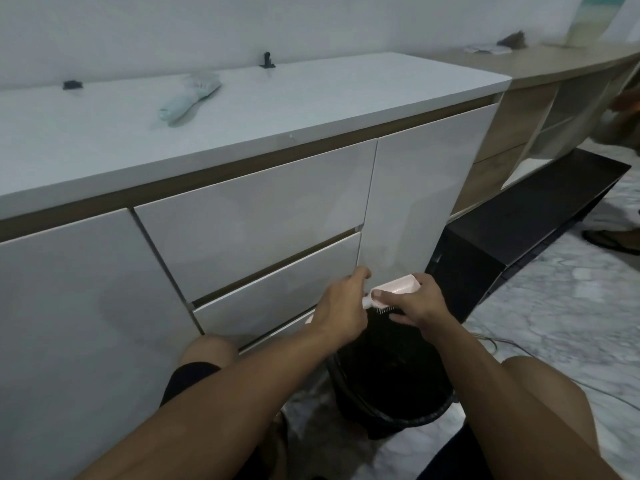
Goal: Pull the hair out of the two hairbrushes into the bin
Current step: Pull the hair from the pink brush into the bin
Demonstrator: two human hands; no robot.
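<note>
A pink hairbrush (394,285) is held low over the black bin (391,407), bristles facing down. My left hand (341,304) grips the brush's handle end. My right hand (417,301) is closed over the brush head, its fingers curled at the bristles. Whether hair is between those fingers is hidden. A second, pale green hairbrush (188,97) lies on the white counter (311,98) at the upper left, far from both hands. The bin stands on the floor between my knees, lined with a black bag.
White drawer fronts (249,216) stand right behind my hands. A black low shelf (526,216) runs to the right of the bin. A cable (491,341) lies on the marble floor. Two small black clips sit at the counter's back edge. Another person's foot in a sandal (613,239) is at far right.
</note>
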